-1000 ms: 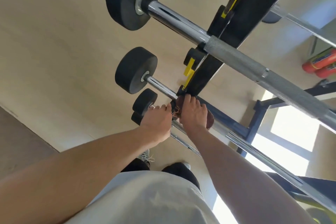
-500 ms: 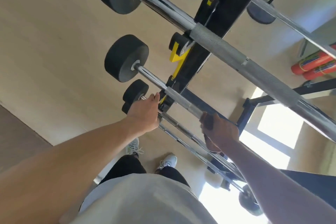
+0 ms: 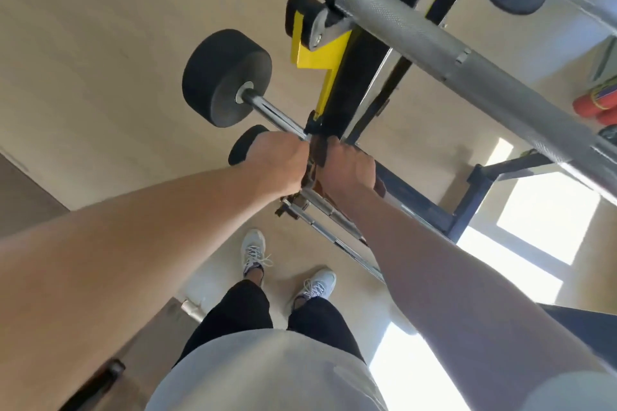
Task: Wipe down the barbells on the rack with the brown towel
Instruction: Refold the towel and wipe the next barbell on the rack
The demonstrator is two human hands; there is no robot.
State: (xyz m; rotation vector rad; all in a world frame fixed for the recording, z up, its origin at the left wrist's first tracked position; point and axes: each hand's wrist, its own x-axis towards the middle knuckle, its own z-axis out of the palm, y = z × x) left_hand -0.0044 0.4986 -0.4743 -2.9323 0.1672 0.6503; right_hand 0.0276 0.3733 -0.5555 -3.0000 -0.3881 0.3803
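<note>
Both hands (image 3: 347,167) grip the brown towel (image 3: 317,152) (bunched, dark) round a chrome barbell (image 3: 273,113).

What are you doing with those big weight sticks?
A person is cleaning barbells stacked on a black and yellow rack. The right hand grips a brown towel wrapped around one of the lower barbells, right beside the rack's post. The left hand holds the same bar next to it. A thick barbell rests higher up on the rack, untouched right now.
</note>
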